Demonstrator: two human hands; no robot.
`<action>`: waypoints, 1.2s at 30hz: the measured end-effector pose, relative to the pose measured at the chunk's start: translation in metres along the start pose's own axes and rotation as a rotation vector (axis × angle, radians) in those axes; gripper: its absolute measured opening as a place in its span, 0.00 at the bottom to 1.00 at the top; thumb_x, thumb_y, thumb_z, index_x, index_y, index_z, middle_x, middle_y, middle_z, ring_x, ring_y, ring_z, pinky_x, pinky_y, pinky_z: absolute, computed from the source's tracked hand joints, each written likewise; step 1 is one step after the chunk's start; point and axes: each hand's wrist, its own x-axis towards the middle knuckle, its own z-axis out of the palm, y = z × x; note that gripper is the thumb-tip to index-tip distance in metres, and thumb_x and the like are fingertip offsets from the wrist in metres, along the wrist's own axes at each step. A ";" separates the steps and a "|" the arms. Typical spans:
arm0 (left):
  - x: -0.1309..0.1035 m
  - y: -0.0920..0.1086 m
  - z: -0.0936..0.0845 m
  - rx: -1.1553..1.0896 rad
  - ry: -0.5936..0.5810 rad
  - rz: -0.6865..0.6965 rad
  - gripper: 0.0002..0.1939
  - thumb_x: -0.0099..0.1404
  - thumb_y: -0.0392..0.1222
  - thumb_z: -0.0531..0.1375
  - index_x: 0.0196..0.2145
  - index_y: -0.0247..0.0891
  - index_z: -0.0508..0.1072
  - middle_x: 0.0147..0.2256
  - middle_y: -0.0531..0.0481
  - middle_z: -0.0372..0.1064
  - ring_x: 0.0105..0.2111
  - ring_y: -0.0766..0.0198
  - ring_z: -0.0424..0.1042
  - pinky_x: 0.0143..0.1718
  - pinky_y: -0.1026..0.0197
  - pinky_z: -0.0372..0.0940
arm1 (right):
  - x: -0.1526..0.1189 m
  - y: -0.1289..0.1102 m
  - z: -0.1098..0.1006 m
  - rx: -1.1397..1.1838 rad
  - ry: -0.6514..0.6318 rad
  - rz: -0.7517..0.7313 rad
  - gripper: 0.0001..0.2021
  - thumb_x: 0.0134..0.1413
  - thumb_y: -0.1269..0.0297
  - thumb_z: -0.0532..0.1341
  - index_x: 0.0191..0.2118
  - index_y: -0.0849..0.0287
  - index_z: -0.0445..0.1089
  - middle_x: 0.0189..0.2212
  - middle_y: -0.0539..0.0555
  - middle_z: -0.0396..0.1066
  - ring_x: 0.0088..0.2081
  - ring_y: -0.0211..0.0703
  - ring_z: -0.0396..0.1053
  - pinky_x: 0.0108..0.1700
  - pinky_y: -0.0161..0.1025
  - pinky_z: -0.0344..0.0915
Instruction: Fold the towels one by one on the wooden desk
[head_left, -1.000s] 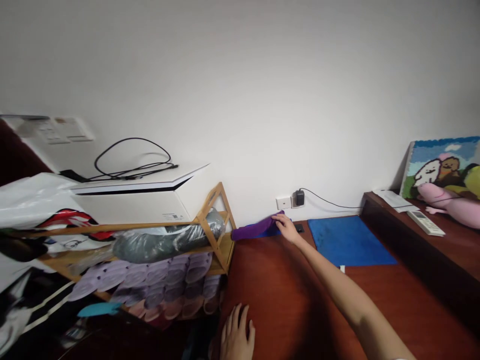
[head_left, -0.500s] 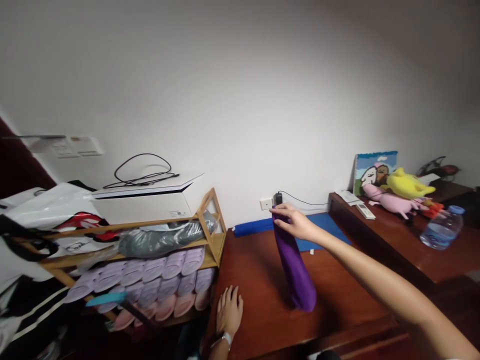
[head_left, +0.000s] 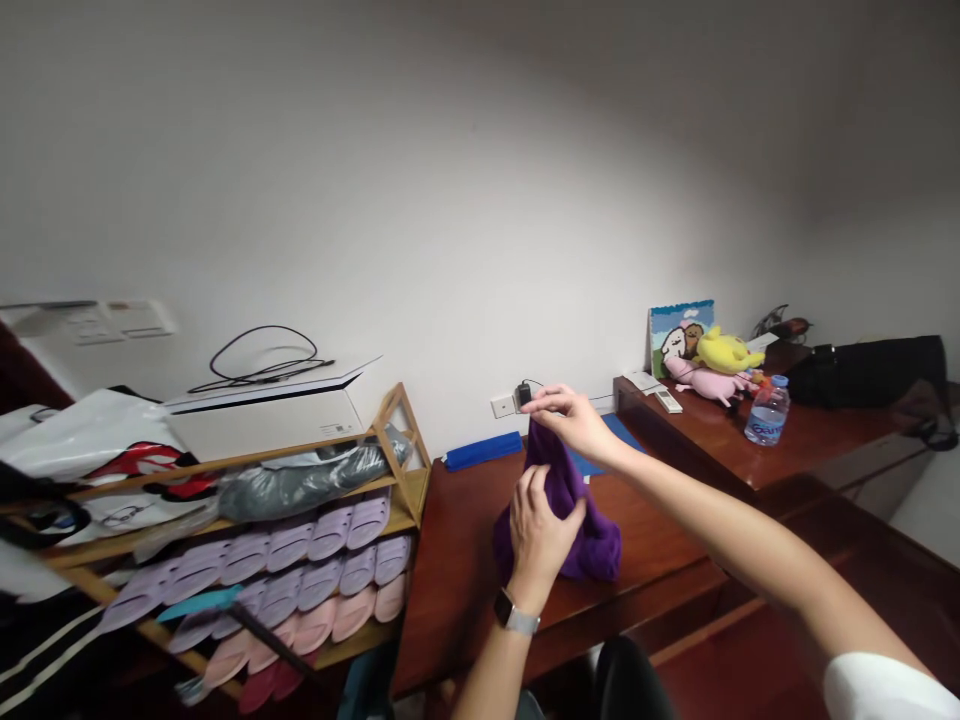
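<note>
We found the purple cloth (head_left: 564, 490) in front of the wall, over the table (head_left: 450, 560), with both of the person's hands on it. The right hand (head_left: 570, 418) was uppermost, its fingers pinching the cloth's narrow top end, from which the fabric hung in folds and widened downward. The left hand (head_left: 538, 522) lay lower, against the near face of the cloth, its fingers spread and slightly curved and the thumb held apart; we could not tell whether it gripped a fold. Nor could we tell whether the cloth's lower edge touched the table. A watch (head_left: 516, 612) was noted on the left wrist.

At the back of the table, near the wall, we recorded a folded blue cloth (head_left: 484, 451). A flat blue mat (head_left: 619, 438) lay to its right, partly hidden by the right arm and the purple cloth. A black plug (head_left: 524, 393) sat at the wall beside a white socket plate (head_left: 503, 407).

On the raised wooden surface (head_left: 712, 440) to the right we listed a water bottle (head_left: 766, 418), upright; a white remote (head_left: 668, 402); a pink plush toy (head_left: 705, 381) with a yellow plush toy (head_left: 724, 351) on it; a picture panel (head_left: 664, 330) leaning against the wall; and a black bag (head_left: 870, 372).

To the left of the table stood a wooden rack (head_left: 409, 490). It bore a white box (head_left: 277, 422) with a looped black cable (head_left: 274, 378) on top, and lilac slippers (head_left: 289, 545) above pink slippers (head_left: 315, 625).
</note>
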 end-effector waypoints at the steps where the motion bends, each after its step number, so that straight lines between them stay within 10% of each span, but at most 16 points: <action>1: 0.001 0.007 -0.001 0.072 0.006 0.011 0.26 0.64 0.43 0.67 0.58 0.40 0.69 0.54 0.36 0.73 0.58 0.45 0.73 0.58 0.43 0.69 | -0.001 -0.006 -0.001 0.032 0.022 -0.002 0.08 0.61 0.64 0.65 0.41 0.52 0.83 0.48 0.55 0.72 0.50 0.44 0.71 0.55 0.44 0.69; 5: 0.008 -0.009 -0.017 0.065 -0.023 -0.114 0.16 0.68 0.37 0.59 0.53 0.43 0.72 0.46 0.41 0.78 0.46 0.50 0.79 0.47 0.49 0.73 | -0.005 -0.027 -0.013 0.068 0.081 -0.054 0.10 0.63 0.61 0.64 0.42 0.53 0.83 0.51 0.56 0.73 0.49 0.44 0.73 0.50 0.43 0.72; 10: 0.043 -0.024 -0.071 -0.456 0.013 -0.363 0.14 0.62 0.44 0.65 0.46 0.44 0.72 0.43 0.47 0.77 0.43 0.59 0.79 0.45 0.58 0.72 | -0.005 -0.032 -0.039 -0.219 0.123 -0.309 0.13 0.65 0.68 0.59 0.42 0.52 0.83 0.52 0.56 0.75 0.53 0.47 0.73 0.55 0.47 0.73; 15: 0.088 0.012 -0.122 -0.897 -0.089 -0.603 0.23 0.54 0.43 0.71 0.47 0.45 0.72 0.39 0.55 0.77 0.35 0.64 0.78 0.35 0.66 0.70 | -0.020 -0.040 -0.047 -0.689 -0.014 -0.533 0.17 0.61 0.71 0.60 0.54 0.58 0.78 0.63 0.65 0.67 0.66 0.59 0.61 0.66 0.63 0.63; 21: 0.106 0.061 -0.118 -1.131 -0.161 -0.675 0.21 0.50 0.39 0.74 0.42 0.42 0.74 0.40 0.53 0.79 0.38 0.63 0.79 0.40 0.65 0.72 | -0.067 -0.061 -0.012 -0.837 -0.370 -0.718 0.36 0.57 0.63 0.69 0.70 0.54 0.61 0.73 0.61 0.54 0.73 0.61 0.48 0.70 0.62 0.58; 27: 0.097 0.078 -0.109 -1.022 -0.334 -0.551 0.18 0.60 0.47 0.71 0.46 0.41 0.77 0.46 0.47 0.79 0.48 0.57 0.78 0.49 0.60 0.71 | -0.080 -0.039 -0.004 -0.914 -0.138 -0.637 0.23 0.63 0.75 0.58 0.62 0.51 0.71 0.58 0.58 0.75 0.57 0.50 0.69 0.54 0.46 0.73; 32: 0.074 0.091 -0.114 -0.672 -0.417 -0.303 0.31 0.61 0.55 0.70 0.59 0.47 0.72 0.67 0.41 0.64 0.66 0.46 0.65 0.66 0.46 0.61 | -0.075 -0.060 -0.016 -0.950 -0.117 -0.264 0.17 0.61 0.68 0.61 0.55 0.56 0.75 0.43 0.57 0.82 0.41 0.49 0.78 0.43 0.42 0.71; 36: 0.062 0.111 -0.113 -0.267 -0.257 -0.008 0.37 0.53 0.49 0.76 0.60 0.49 0.72 0.67 0.43 0.63 0.67 0.44 0.63 0.70 0.42 0.57 | -0.066 -0.080 -0.016 -0.925 -0.109 -0.038 0.10 0.63 0.66 0.61 0.46 0.55 0.79 0.36 0.56 0.83 0.37 0.50 0.79 0.37 0.39 0.65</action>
